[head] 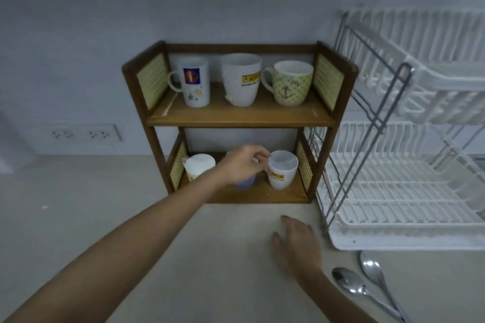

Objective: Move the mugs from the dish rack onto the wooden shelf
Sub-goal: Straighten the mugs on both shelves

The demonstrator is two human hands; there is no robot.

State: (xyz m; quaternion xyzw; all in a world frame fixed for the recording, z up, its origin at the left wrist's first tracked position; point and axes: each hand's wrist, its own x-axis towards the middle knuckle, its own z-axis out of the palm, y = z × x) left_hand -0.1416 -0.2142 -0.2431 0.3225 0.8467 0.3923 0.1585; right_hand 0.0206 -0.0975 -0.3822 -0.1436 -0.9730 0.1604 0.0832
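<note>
Placing mugs on the lower tier of the wooden shelf (240, 117).

Left hand (242, 166) reaches into the lower tier, fingers closed around a purple mug (246, 181), touching the handle side of the white mug (283, 169) beside it. Right hand (298, 242) rests apart, spread flat on the counter (105, 204). Dish rack (404, 191) shows no mugs; three stand on the upper tier. Advised: set the base flat, release without nudging the neighbours.

Six mugs (196, 85), two spoons (349, 282), one shelf (238, 117), one rack (409, 238).

Both shelf (240, 119) tiers mug-crowded
</note>
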